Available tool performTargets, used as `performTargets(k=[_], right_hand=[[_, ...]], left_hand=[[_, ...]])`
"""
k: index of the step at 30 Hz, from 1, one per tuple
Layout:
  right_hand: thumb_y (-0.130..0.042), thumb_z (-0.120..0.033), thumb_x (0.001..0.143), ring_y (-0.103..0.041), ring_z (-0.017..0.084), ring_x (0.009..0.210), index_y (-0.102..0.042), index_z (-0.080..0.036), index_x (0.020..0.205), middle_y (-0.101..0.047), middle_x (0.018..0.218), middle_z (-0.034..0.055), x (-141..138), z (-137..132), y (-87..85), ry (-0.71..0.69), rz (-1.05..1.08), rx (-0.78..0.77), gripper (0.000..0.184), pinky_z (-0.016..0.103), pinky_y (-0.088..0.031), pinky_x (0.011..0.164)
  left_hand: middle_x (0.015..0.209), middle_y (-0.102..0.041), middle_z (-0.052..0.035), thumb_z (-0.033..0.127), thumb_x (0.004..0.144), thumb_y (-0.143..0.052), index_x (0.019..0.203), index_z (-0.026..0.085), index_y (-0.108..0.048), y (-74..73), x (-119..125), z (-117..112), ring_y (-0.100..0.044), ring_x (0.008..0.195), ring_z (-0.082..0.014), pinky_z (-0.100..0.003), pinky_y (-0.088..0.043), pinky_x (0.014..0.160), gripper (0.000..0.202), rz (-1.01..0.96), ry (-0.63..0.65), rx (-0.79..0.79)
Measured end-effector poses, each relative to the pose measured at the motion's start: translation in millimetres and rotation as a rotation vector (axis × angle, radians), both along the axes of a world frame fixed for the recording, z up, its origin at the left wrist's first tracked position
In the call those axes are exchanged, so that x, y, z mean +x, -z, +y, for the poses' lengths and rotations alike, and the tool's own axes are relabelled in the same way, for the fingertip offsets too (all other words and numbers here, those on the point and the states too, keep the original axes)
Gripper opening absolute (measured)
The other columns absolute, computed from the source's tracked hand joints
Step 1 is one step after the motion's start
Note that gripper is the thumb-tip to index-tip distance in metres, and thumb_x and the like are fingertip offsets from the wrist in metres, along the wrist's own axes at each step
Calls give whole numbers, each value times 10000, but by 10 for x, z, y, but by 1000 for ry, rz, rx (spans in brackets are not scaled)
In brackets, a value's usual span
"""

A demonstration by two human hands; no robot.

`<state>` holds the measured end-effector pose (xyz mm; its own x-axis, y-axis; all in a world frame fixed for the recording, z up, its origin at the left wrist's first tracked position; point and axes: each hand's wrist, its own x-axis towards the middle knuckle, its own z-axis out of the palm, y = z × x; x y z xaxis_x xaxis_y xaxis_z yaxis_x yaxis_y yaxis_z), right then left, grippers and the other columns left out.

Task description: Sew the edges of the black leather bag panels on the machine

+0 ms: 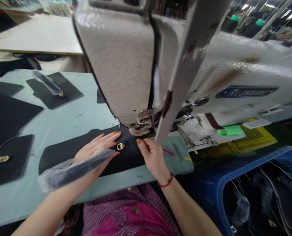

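By the bench's (pixel 69 118) front edge the black panel (pixel 59 157) lies lengthwise left to right under the sewing machine (pixel 121 65), its gold clasp (pixel 120 146) touching the left hand's (pixel 96 147) flat, spread fingers, while the right hand (pixel 153 157) curls just beside it, its pinch unclear.
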<state>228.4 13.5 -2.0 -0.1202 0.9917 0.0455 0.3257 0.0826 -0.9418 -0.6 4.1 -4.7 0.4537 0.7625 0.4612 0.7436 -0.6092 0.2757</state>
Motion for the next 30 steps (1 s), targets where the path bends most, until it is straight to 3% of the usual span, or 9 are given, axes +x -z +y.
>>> performTargets(k=[3, 6, 9, 14, 20, 25, 30], right_hand=[[-478, -456, 968, -319, 96, 562, -354, -191, 601, -300, 578, -48, -19, 37, -1, 18, -9, 8, 469, 255, -225, 535], [-474, -460, 974, -343, 98, 561, -360, -194, 616, -324, 580, -47, 16, -28, 30, 22, -24, 16, 460, 254, -238, 540], [-461, -448, 987, -466, 106, 568, -440, -193, 654, -459, 587, -34, 95, -176, 115, -33, -13, -30, 420, 246, -294, 555], [-465, -428, 990, -642, 150, 663, -573, -183, 689, -676, 681, 32, 180, -347, 268, -70, 65, -98, 403, 248, -425, 624], [-483, -433, 978, -618, 138, 602, -591, -178, 637, -654, 623, 25, 176, -333, 252, -77, 102, -129, 439, 241, -442, 586], [-503, -452, 959, -581, 124, 559, -584, -177, 618, -623, 579, 15, 155, -291, 179, -73, 184, -193, 446, 232, -438, 565], [-519, -475, 942, -562, 111, 537, -569, -177, 607, -604, 559, 7, 103, -227, 109, -74, 259, -240, 451, 216, -443, 555]], left_hand=[[1308, -642, -105, 256, 889, -591, 1186, 212, -558, -34, -53, 105, -585, 1242, -253, -434, -433, 1094, 302, -24, 36, -56], [1312, -644, -85, 256, 874, -618, 1160, 225, -575, -9, -109, 175, -585, 1244, -245, -410, -434, 1094, 291, -15, 98, -1], [1387, -591, -81, 227, 864, -639, 1203, 214, -566, 36, -139, 183, -544, 1291, -240, -400, -396, 1125, 347, 28, 118, 87], [1429, -547, -103, 155, 875, -615, 1282, 164, -518, 54, -148, 157, -521, 1314, -229, -410, -384, 1127, 418, 129, 118, 83], [1358, -613, -93, 253, 910, -572, 1294, 173, -541, 30, -138, 198, -617, 1201, -234, -375, -471, 1053, 394, 106, 104, 74], [1327, -629, -96, 275, 936, -544, 1353, 165, -503, -140, -73, 220, -633, 1161, -238, -384, -510, 1010, 433, 97, 44, -49], [1229, -679, -69, 398, 983, -415, 1257, 177, -587, -266, -82, 325, -666, 1075, -228, -389, -543, 932, 392, 33, 41, -183]])
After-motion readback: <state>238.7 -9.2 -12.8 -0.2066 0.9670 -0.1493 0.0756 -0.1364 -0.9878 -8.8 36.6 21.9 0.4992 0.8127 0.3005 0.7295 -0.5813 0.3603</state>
